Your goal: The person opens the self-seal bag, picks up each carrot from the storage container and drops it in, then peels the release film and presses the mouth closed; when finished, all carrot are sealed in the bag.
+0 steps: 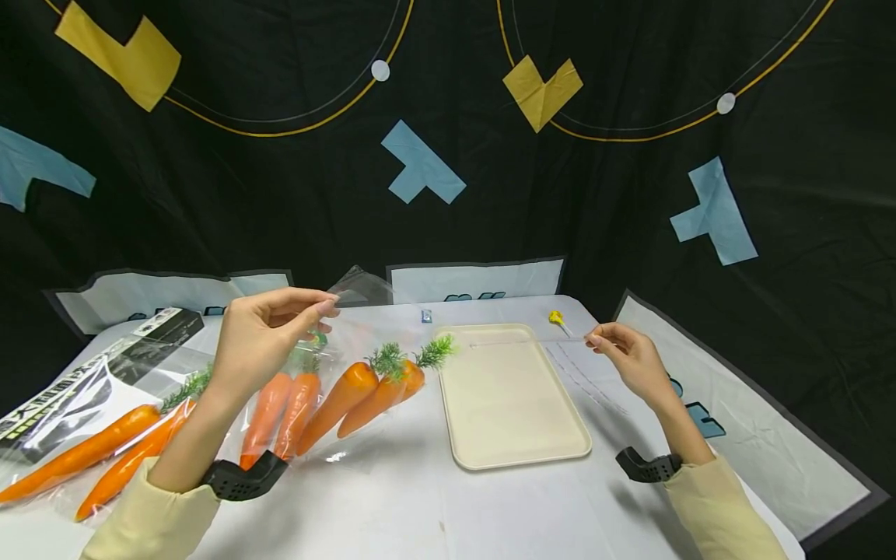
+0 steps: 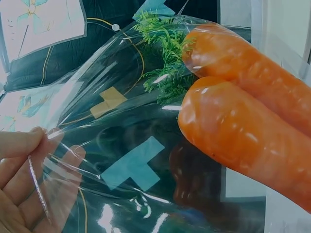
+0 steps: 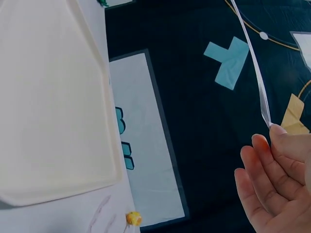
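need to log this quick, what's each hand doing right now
Left hand: pinching the clear bag of carrots.
Right hand: pinching a thin clear strip.

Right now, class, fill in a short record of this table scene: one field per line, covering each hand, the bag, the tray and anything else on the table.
Left hand: lifts the clear bag, grip pinching its top edge
Right hand: pinches a thin clear strip that runs toward the bag
Bag contents: orange carrots with green tops
Tray: cream, between the hands, nothing on it
Second bag of carrots: lying flat at the left
Small yellow item: beyond the tray
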Motion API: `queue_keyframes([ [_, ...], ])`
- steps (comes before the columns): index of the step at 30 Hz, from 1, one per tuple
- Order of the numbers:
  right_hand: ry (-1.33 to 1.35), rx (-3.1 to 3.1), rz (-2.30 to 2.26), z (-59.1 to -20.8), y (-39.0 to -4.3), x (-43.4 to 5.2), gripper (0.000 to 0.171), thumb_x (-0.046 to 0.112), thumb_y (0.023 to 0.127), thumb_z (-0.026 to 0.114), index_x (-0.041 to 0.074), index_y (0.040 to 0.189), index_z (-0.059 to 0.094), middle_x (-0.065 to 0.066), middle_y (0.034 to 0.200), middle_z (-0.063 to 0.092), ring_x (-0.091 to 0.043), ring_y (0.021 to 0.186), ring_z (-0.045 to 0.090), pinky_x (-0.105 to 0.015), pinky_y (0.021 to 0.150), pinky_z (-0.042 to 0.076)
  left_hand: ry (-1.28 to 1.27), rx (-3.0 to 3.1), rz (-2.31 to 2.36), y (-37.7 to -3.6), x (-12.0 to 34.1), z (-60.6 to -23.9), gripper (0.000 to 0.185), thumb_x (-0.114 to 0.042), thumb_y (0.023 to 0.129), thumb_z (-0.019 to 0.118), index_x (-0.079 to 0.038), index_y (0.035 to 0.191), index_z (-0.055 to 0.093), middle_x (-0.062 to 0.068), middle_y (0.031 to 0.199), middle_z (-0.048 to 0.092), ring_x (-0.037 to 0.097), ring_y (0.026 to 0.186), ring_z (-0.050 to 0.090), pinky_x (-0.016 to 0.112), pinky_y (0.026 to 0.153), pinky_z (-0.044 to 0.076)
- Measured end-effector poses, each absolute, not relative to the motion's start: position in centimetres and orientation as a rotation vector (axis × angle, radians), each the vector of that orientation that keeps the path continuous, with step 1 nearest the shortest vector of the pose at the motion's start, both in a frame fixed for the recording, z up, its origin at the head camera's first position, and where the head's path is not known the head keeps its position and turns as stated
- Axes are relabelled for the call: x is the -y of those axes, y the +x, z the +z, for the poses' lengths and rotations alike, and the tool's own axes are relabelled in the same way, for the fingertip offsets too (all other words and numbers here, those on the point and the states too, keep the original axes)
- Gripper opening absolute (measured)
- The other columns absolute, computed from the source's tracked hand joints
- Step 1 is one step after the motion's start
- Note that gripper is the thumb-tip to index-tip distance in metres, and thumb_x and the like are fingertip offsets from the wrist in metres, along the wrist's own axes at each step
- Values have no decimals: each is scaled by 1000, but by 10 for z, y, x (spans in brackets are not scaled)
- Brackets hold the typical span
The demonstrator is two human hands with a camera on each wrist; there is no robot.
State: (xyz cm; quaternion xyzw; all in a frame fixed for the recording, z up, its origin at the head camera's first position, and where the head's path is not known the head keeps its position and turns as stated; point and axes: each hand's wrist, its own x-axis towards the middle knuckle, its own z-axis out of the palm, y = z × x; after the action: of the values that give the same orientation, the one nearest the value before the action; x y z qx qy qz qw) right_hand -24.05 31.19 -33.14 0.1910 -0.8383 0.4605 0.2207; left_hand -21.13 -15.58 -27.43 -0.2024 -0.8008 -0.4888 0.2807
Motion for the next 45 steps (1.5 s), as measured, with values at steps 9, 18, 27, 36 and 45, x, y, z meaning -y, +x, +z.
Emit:
queue_keyframes([
  [9,482,2330,1274,-338,-237,-317,14,-2,96,55,-16,98,59,-29,94,62,3,80,59,-17,76,51,-480,2165,-1272,-211,158,-275,22,-18,89,71,-9,109,73,8,97,73,4,76,69,16,68,53],
  [18,405,2343,1293,-362,-255,-331,19,8,97,57,-10,102,62,-24,96,65,0,82,61,-20,76,52,-468,2118,-1306,-212,157,-276,20,-15,88,71,-8,108,73,8,95,73,4,74,69,17,64,53],
  [27,252,2333,1237,-374,-259,-347,24,14,97,59,-9,103,63,-23,97,66,1,78,63,-14,71,50,-412,2148,-1191,-209,159,-272,23,-21,89,71,-7,107,74,8,95,73,5,78,67,12,70,50],
  [36,161,2313,1216,-397,-276,-378,29,29,94,65,2,103,68,-11,94,70,-8,79,65,-16,68,51,-450,2171,-1189,-207,158,-273,20,-23,89,71,-11,104,75,4,93,73,6,79,68,13,71,51],
  [45,68,2280,1200,-403,-276,-395,27,26,92,67,1,99,69,-7,89,72,-3,72,64,-15,62,49,-523,2160,-1197,-205,152,-275,17,-18,88,72,-12,104,75,2,93,73,6,76,69,13,70,51],
])
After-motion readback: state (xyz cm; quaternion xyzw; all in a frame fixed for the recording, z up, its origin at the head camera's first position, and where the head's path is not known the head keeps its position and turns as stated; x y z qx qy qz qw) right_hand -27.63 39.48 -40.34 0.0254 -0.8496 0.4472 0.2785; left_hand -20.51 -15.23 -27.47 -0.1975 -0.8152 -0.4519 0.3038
